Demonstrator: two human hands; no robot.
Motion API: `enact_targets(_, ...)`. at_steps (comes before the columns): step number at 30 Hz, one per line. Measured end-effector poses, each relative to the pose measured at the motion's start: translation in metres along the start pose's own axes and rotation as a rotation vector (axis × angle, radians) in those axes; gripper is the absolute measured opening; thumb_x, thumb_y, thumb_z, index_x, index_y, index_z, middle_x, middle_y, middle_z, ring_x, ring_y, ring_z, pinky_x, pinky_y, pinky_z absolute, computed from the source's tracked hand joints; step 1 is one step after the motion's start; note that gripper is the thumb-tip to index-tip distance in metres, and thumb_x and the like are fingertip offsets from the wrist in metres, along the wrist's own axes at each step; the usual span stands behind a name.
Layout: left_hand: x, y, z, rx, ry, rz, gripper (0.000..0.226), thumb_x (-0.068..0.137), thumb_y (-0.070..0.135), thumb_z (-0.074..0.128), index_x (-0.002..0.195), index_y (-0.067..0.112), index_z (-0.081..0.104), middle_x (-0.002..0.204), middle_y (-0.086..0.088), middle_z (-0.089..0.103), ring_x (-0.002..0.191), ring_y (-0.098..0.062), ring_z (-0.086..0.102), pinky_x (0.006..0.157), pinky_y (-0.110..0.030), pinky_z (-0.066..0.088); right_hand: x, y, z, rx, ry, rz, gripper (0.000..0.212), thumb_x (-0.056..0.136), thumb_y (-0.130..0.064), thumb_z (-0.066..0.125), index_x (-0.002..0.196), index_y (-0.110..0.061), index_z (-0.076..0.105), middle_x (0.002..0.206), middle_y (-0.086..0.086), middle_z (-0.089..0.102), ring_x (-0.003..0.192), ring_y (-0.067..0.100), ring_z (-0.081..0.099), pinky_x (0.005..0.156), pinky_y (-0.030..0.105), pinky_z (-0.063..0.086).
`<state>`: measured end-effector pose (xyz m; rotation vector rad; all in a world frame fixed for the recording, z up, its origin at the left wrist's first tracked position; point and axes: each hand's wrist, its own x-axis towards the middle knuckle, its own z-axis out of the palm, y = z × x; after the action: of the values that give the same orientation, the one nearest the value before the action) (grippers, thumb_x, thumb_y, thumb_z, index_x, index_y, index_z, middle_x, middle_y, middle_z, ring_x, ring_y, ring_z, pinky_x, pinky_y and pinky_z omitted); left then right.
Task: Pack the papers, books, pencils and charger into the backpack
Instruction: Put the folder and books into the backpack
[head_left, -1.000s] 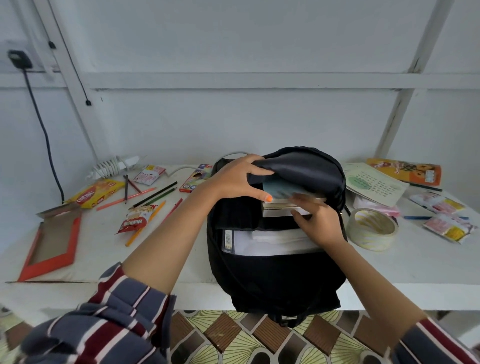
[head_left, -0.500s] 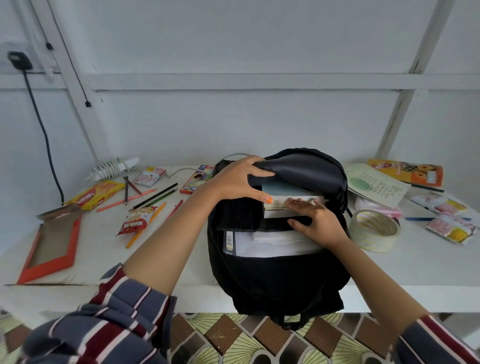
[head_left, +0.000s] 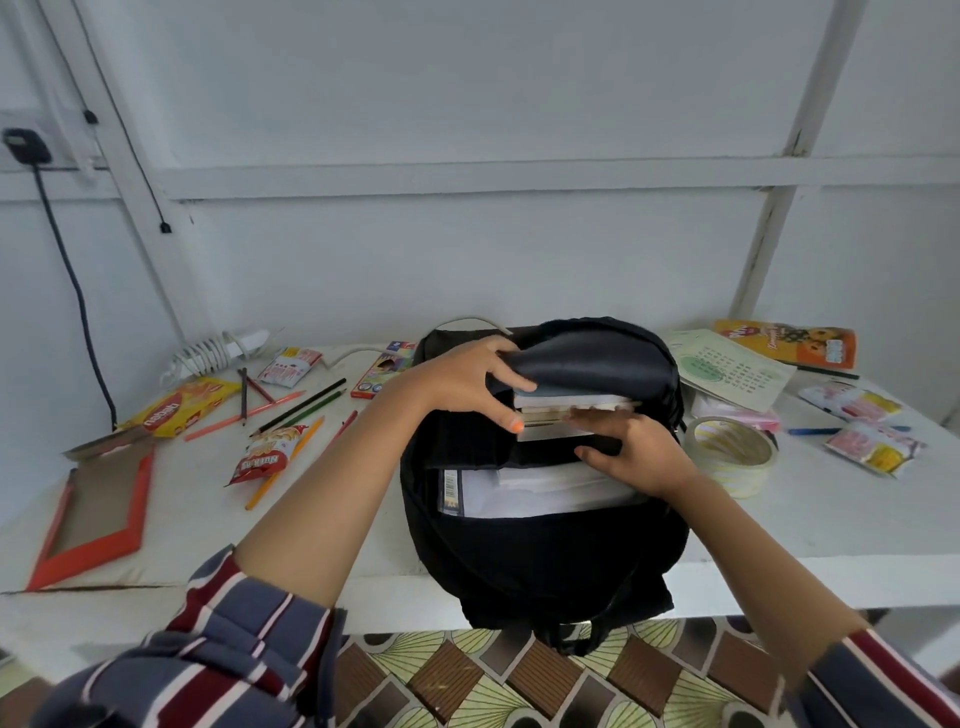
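A black backpack (head_left: 545, 561) stands open at the table's front edge. My left hand (head_left: 467, 387) grips its top flap (head_left: 582, 358) and holds it up. A stack of books (head_left: 571, 408) sticks out of the rear compartment; my right hand (head_left: 631, 449) lies on the stack, fingers straight on the books' edges and thumb below. White papers (head_left: 545, 493) fill the front compartment. Loose pencils (head_left: 298, 408) lie on the table to the left. A white coiled charger (head_left: 218, 353) sits at the back left, its cable running behind the backpack.
An orange frame (head_left: 93, 519), snack packets (head_left: 265, 452) and a coloured-pencil box (head_left: 382, 369) lie left of the backpack. At its right stand a tape roll (head_left: 732, 454), a calendar sheet (head_left: 727, 369), an orange booklet (head_left: 789, 343), pens and sachets (head_left: 872, 447). A black cord (head_left: 67, 270) hangs on the left wall.
My right hand has pushed the stack of books deeper into the rear compartment. The left hand keeps the flap raised.
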<state>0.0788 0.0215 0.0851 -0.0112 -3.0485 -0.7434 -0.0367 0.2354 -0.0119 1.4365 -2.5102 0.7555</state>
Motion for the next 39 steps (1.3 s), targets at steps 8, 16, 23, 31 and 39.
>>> enact_targets(8, 0.003, 0.032, 0.009, 0.099, -0.026, 0.030, 0.026, 0.075, 0.039, 0.074, 0.086, 0.015, 0.076, 0.119, -0.003, 0.056, 0.110, -0.014, 0.050, 0.096, -0.033, 0.038, -0.055, -0.006, -0.044, 0.395, -0.014, 0.192, 0.026, 0.077, -0.002, 0.071, 0.095, -0.022, 0.071, 0.095, -0.003, 0.071, 0.082, 0.002, 0.067, 0.077, 0.011, 0.050)
enact_targets(16, 0.022, 0.067, 0.025, -0.033, 0.360, 0.039, 0.057, 0.088, 0.050, 0.053, 0.050, 0.010, 0.039, 0.049, -0.004, 0.036, 0.047, -0.018, 0.034, 0.055, -0.030, 0.031, -0.110, 0.006, -0.076, 0.435, 0.110, 0.330, 0.024, 0.078, -0.006, 0.072, 0.095, -0.023, 0.071, 0.094, 0.002, 0.073, 0.079, 0.012, 0.069, 0.079, 0.022, 0.055)
enact_targets(23, 0.064, 0.115, 0.028, -0.244, 0.475, 0.168, 0.049, 0.091, 0.038, 0.054, 0.066, -0.004, 0.062, 0.044, 0.009, 0.053, 0.046, -0.005, 0.043, 0.056, -0.020, 0.037, -0.113, 0.039, -0.105, 0.452, 0.152, 0.375, 0.027, 0.080, -0.007, 0.069, 0.089, -0.032, 0.068, 0.092, 0.001, 0.072, 0.080, 0.017, 0.068, 0.078, 0.025, 0.053)
enact_targets(31, 0.187, 0.134, 0.059, -0.173, 0.183, 0.051, 0.021, 0.082, 0.028, 0.069, 0.096, 0.013, 0.067, 0.103, -0.002, 0.064, 0.095, -0.014, 0.058, 0.076, -0.023, 0.042, -0.030, 0.147, -0.139, 0.382, 0.148, 0.380, 0.034, 0.078, 0.000, 0.070, 0.111, -0.007, 0.065, 0.100, 0.010, 0.067, 0.078, 0.013, 0.064, 0.073, 0.013, 0.052)
enact_targets(39, 0.268, 0.125, 0.086, -0.045, -0.021, -0.175, 0.045, 0.087, 0.028, 0.065, 0.126, 0.011, 0.054, 0.131, -0.007, 0.053, 0.112, -0.018, 0.052, 0.085, -0.023, 0.037, 0.052, 0.266, -0.143, 0.347, -0.004, 0.410, 0.039, 0.081, -0.009, 0.069, 0.119, -0.012, 0.062, 0.114, 0.010, 0.062, 0.098, 0.019, 0.061, 0.077, 0.014, 0.048)
